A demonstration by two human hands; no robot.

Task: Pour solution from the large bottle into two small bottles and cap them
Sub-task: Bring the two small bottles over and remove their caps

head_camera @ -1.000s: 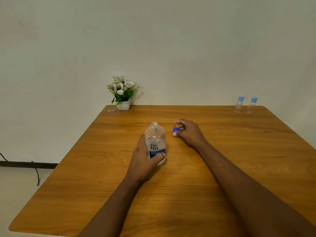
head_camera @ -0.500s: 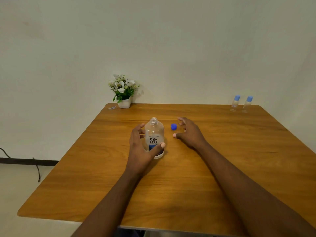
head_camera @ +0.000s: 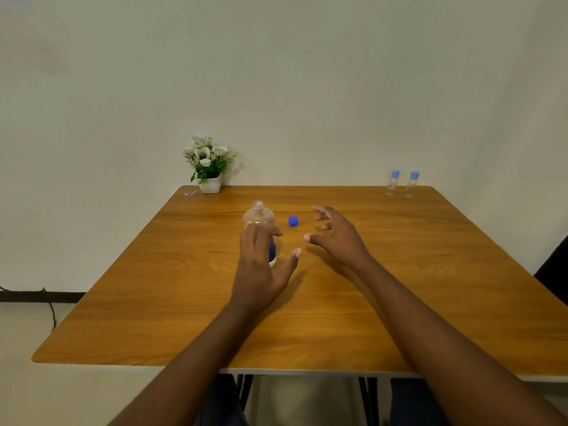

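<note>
The large clear bottle (head_camera: 258, 217) stands uncapped and upright near the middle of the wooden table (head_camera: 184, 287). Its blue cap (head_camera: 293, 221) lies on the table just to its right. My left hand (head_camera: 261, 272) hovers in front of the bottle with fingers spread, covering its label and gripping nothing. My right hand (head_camera: 335, 238) is lifted a little right of the cap, fingers loosely spread and empty. Two small clear bottles with light blue caps (head_camera: 392, 182) (head_camera: 411, 184) stand side by side at the far right corner.
A white pot of white flowers (head_camera: 209, 167) stands at the table's far left corner against the wall, with a small scrap (head_camera: 189, 193) beside it. A cable (head_camera: 50, 305) runs along the floor at left.
My left hand let go of the large bottle and drew back, fingers spread. My right hand set the blue cap down on the table and moved off to the right.
</note>
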